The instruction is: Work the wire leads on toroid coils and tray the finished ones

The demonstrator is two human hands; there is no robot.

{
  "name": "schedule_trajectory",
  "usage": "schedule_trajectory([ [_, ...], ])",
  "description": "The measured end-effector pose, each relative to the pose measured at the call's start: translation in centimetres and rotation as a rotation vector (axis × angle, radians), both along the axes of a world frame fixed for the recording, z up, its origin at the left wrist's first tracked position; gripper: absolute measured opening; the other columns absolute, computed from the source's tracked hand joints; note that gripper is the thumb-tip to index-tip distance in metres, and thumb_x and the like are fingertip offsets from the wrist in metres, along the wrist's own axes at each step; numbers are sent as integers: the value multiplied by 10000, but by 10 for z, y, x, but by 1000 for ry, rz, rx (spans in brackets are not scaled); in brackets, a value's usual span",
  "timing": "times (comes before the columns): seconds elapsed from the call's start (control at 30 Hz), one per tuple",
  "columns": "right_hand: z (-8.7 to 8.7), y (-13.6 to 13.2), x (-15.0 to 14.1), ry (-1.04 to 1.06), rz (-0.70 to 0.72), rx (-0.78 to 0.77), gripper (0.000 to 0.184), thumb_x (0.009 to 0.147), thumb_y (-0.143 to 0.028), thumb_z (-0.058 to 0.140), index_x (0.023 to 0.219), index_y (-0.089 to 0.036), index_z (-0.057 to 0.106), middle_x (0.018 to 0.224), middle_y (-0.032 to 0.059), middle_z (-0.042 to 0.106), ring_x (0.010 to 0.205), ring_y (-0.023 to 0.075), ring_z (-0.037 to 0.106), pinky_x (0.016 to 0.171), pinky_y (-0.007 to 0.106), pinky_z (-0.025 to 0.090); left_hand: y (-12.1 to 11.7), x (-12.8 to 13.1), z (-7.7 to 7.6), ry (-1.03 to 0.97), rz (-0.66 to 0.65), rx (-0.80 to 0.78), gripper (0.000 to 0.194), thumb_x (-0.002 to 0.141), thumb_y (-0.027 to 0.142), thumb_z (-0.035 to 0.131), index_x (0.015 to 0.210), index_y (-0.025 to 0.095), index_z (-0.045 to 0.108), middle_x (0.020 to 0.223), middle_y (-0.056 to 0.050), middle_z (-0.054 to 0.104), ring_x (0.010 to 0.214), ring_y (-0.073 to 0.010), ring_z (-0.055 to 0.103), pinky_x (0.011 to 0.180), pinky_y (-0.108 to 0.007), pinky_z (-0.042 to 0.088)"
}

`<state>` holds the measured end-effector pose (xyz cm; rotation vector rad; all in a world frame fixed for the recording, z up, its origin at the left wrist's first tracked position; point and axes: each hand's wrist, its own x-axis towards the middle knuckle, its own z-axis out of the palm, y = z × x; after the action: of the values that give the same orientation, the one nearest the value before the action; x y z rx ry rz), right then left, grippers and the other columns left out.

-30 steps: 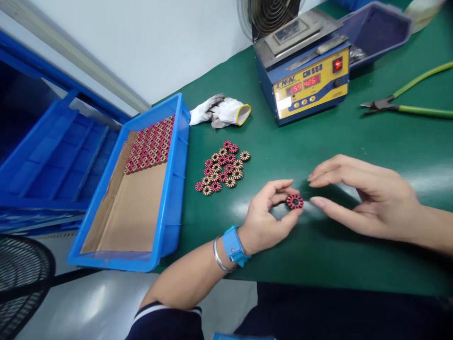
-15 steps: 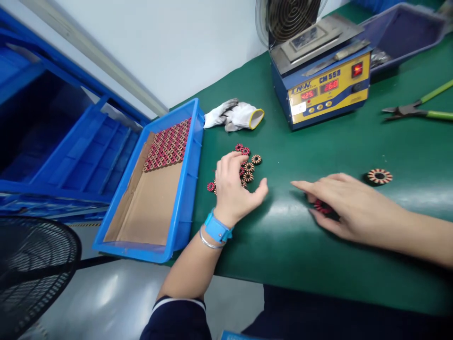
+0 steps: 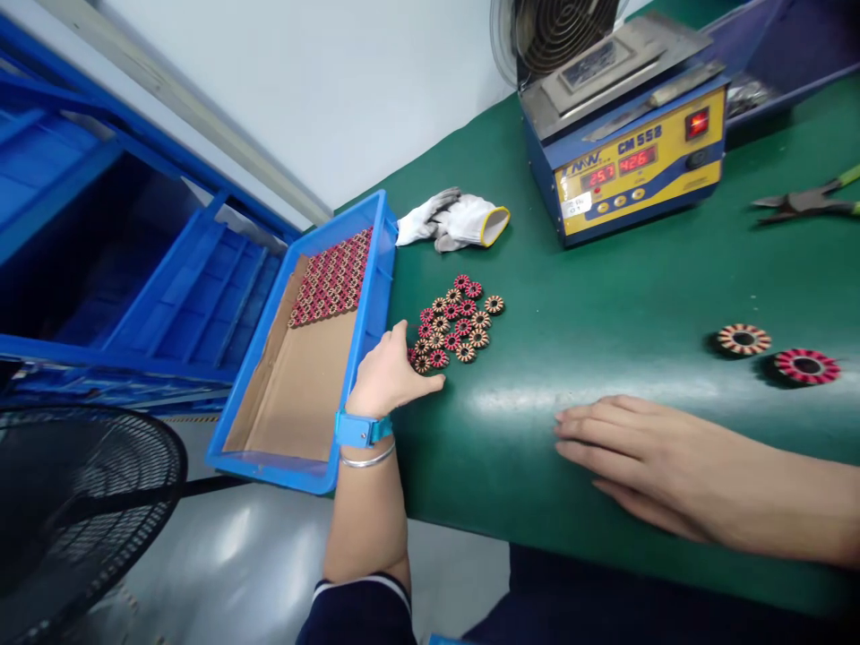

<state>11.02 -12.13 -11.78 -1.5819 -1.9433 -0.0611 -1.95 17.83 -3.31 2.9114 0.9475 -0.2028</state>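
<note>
A group of small ring-shaped coils (image 3: pixel 451 340), some wound in red and some in copper, lies on the green table. At its lower left edge is my left hand (image 3: pixel 386 376), thumb and forefinger spread apart around the nearest coils. Its other fingers are partly hidden beside the tray wall. My right hand (image 3: pixel 651 461) lies palm down over the table, fingers stretched out, with nothing visible in it. Beyond it to the right, a copper-wound coil (image 3: pixel 743 339) and a red-wound coil (image 3: pixel 807 367) lie side by side, slightly apart.
A blue tray (image 3: pixel 339 394) lined with cardboard holds rows of coils at its far end. White gloves (image 3: pixel 463 219) lie behind the group. A solder pot (image 3: pixel 638 170) with red displays stands at the back, pliers (image 3: pixel 799 204) to its right. A black fan (image 3: pixel 81 502) is lower left.
The red-wound coil has left my right hand and now lies beside the copper-wound one; that hand has flattened. My left hand has moved left and nearer me, uncovering the group. The view has shifted slightly.
</note>
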Motion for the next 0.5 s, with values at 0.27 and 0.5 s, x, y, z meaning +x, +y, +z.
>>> schedule_trajectory([
  [0.27, -17, 1, 28, -83, -350, -17, 486, 992, -441, 545, 1341, -118, 648, 1464, 225, 596, 1269, 419, 616, 992, 607, 510, 10, 1, -8, -112, -13, -136, 531, 711, 274, 755, 1192, 174, 555, 980, -60, 695, 782, -202, 664, 687, -322, 530],
  [0.5, -17, 1, 36, -112, -403, -20, 497, 1003, -472, 524, 1330, -117, 646, 1461, 218, 598, 1279, 403, 608, 991, 575, 507, 14, 11, -26, -346, -107, -195, 464, 742, 210, 720, 1168, 168, 540, 1129, -93, 676, 1006, -216, 662, 783, -315, 542],
])
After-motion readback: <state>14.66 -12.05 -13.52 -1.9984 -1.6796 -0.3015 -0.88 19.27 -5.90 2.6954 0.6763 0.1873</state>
